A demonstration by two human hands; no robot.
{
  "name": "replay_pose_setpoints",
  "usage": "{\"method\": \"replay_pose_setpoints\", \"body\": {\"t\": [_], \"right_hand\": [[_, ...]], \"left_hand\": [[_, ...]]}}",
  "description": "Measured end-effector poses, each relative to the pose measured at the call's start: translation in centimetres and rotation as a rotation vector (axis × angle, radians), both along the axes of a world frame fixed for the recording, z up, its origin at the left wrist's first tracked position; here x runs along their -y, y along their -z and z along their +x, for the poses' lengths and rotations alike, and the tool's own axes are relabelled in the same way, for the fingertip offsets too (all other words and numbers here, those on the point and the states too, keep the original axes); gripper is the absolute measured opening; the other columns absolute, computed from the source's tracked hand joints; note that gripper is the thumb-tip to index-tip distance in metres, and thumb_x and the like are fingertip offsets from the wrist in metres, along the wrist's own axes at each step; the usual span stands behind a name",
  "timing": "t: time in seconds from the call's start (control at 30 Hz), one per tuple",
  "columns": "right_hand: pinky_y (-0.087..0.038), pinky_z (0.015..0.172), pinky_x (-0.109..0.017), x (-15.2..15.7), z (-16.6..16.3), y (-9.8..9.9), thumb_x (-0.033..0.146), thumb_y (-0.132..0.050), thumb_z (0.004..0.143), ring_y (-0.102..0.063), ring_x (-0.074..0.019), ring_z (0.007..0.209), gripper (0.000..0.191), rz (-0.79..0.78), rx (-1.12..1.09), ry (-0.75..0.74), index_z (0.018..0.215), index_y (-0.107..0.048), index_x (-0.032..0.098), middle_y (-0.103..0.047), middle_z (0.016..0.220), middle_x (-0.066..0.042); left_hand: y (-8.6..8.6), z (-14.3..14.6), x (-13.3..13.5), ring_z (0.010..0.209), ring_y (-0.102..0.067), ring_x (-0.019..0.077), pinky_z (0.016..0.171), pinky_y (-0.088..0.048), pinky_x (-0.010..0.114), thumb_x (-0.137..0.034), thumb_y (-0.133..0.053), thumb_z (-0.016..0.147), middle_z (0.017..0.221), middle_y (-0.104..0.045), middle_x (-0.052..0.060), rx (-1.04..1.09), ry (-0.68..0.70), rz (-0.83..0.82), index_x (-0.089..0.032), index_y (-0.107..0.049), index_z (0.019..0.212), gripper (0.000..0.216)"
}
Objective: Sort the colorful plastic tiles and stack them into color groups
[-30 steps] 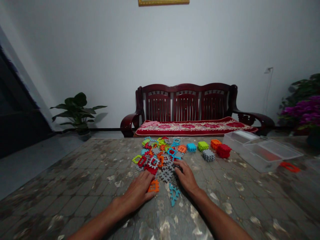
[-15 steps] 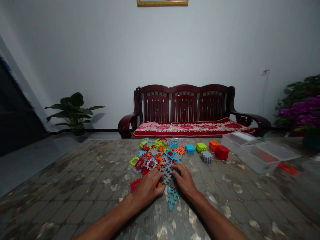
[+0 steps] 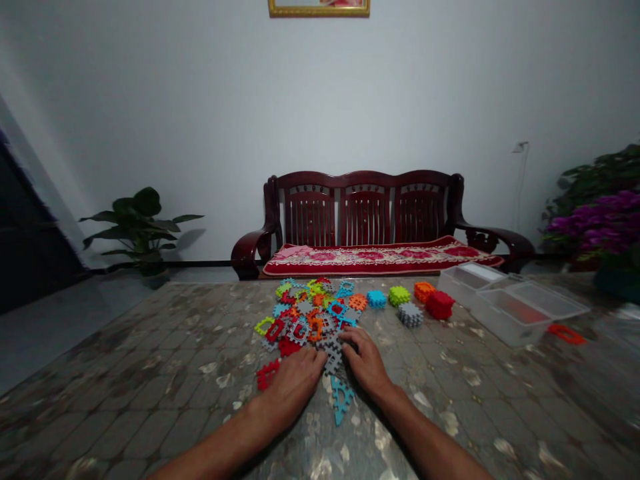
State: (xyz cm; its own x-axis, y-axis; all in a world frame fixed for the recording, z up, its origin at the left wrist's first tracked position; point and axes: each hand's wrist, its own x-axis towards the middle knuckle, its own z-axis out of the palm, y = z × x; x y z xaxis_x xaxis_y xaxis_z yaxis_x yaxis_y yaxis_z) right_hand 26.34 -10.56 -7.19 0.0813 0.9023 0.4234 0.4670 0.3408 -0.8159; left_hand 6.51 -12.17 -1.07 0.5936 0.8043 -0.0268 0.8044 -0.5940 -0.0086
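Note:
Flat grey interlocking tiles (image 3: 333, 357) with toothed edges lie on the table between my two hands. My left hand (image 3: 299, 372) rests at their left side, fingers bent together over the edge, fingertips partly hidden. From the right, my right hand (image 3: 367, 363) curls its thumb and fingers against the grey tiles. Just below them lies a blue triangular tile (image 3: 341, 400). A red tile (image 3: 269, 373) sticks out left of my left hand. Beyond my hands spreads a loose heap of mixed tiles, with an orange tile (image 3: 315, 327) and a lime frame tile (image 3: 264, 325) in it.
Sorted stacks stand right of the heap: blue (image 3: 376, 299), lime (image 3: 399, 295), grey (image 3: 410, 315), orange (image 3: 424, 291) and red (image 3: 440, 305). Farther right are a clear plastic box (image 3: 515, 320) and an orange piece (image 3: 567, 334). A wooden bench (image 3: 365, 180) stands behind the table.
My left hand has flattened and shifted slightly, and the orange piece seen by its thumb is now out of sight. My right hand stays at the grey tiles. The view has turned slightly right.

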Motion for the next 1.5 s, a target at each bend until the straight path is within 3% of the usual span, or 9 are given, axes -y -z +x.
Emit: {"method": "replay_pose_setpoints", "body": {"t": [0.13,0.27,0.43,0.7,0.93,1.17,1.27,1.37,1.5], "right_hand": [[-0.044,0.113,-0.046,-0.1,0.0,0.2,0.019,-0.056,0.084,-0.063,-0.0254,0.122,0.029,-0.001,0.009,0.007,0.103,-0.079,0.023,-0.071,0.125,-0.011],[-0.045,0.113,-0.046,-0.1,-0.1,0.3,0.017,-0.056,0.084,-0.063,-0.0253,0.122,0.030,0.005,0.026,0.022,0.103,-0.079,0.023,-0.071,0.124,-0.010],[-0.045,0.112,-0.046,0.0,-0.1,0.2,0.015,-0.056,0.083,-0.063,-0.0259,0.123,0.031,-0.004,0.034,0.014,0.103,-0.079,0.022,-0.071,0.124,-0.011],[-0.044,0.113,-0.047,0.0,-0.1,0.0,0.011,-0.056,0.079,-0.062,-0.0266,0.123,0.035,-0.024,0.031,0.005,0.103,-0.079,0.020,-0.072,0.123,-0.012],[-0.043,0.113,-0.046,0.0,-0.3,-0.1,0.010,-0.056,0.076,-0.063,-0.0250,0.123,0.035,-0.022,0.002,0.024,0.101,-0.079,0.023,-0.072,0.123,-0.010],[-0.044,0.113,-0.045,-0.2,-0.3,0.0,0.009,-0.058,0.074,-0.064,-0.0250,0.120,0.034,-0.017,-0.033,0.032,0.097,-0.078,0.023,-0.073,0.120,-0.008],[-0.045,0.112,-0.045,-0.3,-0.2,0.2,0.009,-0.057,0.073,-0.065,-0.0250,0.118,0.036,0.000,-0.046,0.044,0.100,-0.077,0.023,-0.074,0.118,-0.007],[-0.047,0.111,-0.045,-0.3,-0.1,0.0,0.010,-0.056,0.073,-0.065,-0.0252,0.118,0.039,0.010,-0.046,0.070,0.104,-0.076,0.023,-0.074,0.118,-0.007],[-0.046,0.110,-0.045,0.6,-0.2,-1.1,0.013,-0.056,0.077,-0.064,-0.0257,0.119,0.038,0.050,0.003,0.083,0.108,-0.076,0.023,-0.074,0.121,-0.008]], "left_hand": [[-0.7,-0.3,0.5,0.120,-0.061,0.0320,0.100,-0.052,0.046,-0.020,-0.050,0.096,0.129,-0.067,0.014,-0.008,-0.014,-0.027,-0.021,-0.062,0.131,0.037],[-2.0,-0.6,0.9,0.122,-0.061,0.0313,0.100,-0.052,0.045,-0.015,-0.049,0.093,0.135,-0.064,0.014,0.006,-0.010,-0.110,-0.022,-0.055,0.141,0.049],[-2.8,-0.7,0.3,0.114,-0.066,0.0302,0.095,-0.054,0.041,-0.012,-0.053,0.084,0.128,-0.064,0.015,0.009,-0.049,-0.184,-0.019,-0.059,0.130,0.047],[-1.5,-0.8,-0.9,0.106,-0.068,0.0283,0.087,-0.054,0.037,-0.013,-0.058,0.072,0.121,-0.065,0.013,0.098,-0.054,-0.155,-0.021,-0.060,0.111,0.041],[-1.7,-0.6,-1.2,0.105,-0.066,0.0273,0.086,-0.051,0.034,-0.019,-0.065,0.066,0.117,-0.066,0.010,0.140,-0.080,-0.199,-0.022,-0.059,0.110,0.044],[-3.0,0.6,-2.3,0.097,-0.064,0.0214,0.081,-0.047,0.028,-0.013,-0.063,0.066,0.104,-0.068,0.005,0.348,-0.104,-0.176,-0.023,-0.059,0.106,0.042],[-3.7,2.0,-3.3,0.087,-0.065,0.0192,0.076,-0.049,0.029,-0.009,-0.061,0.065,0.097,-0.068,0.003,0.474,-0.114,-0.190,-0.021,-0.058,0.118,0.054],[-3.8,2.6,-4.8,0.092,-0.067,0.0181,0.082,-0.054,0.030,-0.007,-0.062,0.066,0.114,-0.067,0.006,0.673,-0.131,-0.137,-0.021,-0.055,0.131,0.067],[-3.3,0.7,-7.3,0.105,-0.069,0.0205,0.094,-0.056,0.036,-0.011,-0.061,0.076,0.131,-0.063,0.010,0.933,-0.320,0.046,-0.022,-0.055,0.133,0.059]]}}
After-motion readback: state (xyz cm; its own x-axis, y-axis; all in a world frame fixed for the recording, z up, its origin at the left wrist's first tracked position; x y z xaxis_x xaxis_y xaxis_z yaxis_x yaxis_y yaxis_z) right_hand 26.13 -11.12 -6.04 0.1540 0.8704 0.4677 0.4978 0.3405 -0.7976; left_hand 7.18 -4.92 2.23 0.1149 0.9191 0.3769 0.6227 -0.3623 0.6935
